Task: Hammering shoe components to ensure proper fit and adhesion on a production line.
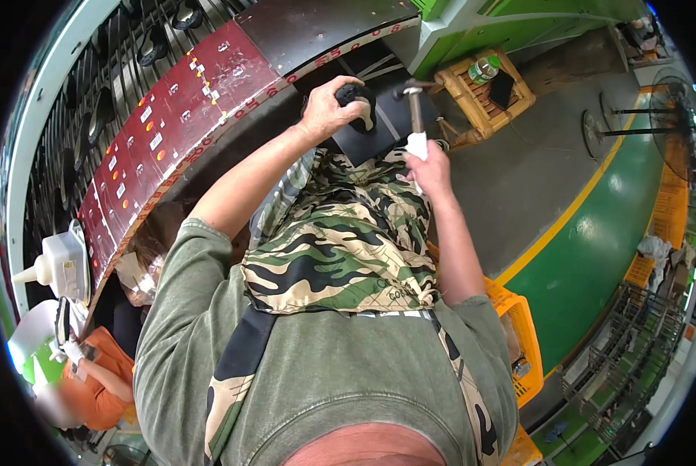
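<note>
My left hand point(326, 110) is closed around a black shoe point(352, 95), holding it over a dark flat pad point(375, 140) across my lap. A pale part of the shoe shows below my fingers; the rest is covered by my hand. To the right, my right hand point(432, 171) grips a hammer point(416, 116) by its white-wrapped handle. The hammer stands with its dark metal head up, a little right of the shoe and apart from it. A camouflage apron point(340, 248) covers my front and lap.
A maroon bench point(184, 109) curves along the left, with shoes on racks point(103, 113) behind it. A bamboo stool point(480, 116) ahead right bears a green-labelled jar point(484, 70) and a phone point(502, 89). An orange crate point(528, 342) stands right; a co-worker in orange point(111, 373) sits left.
</note>
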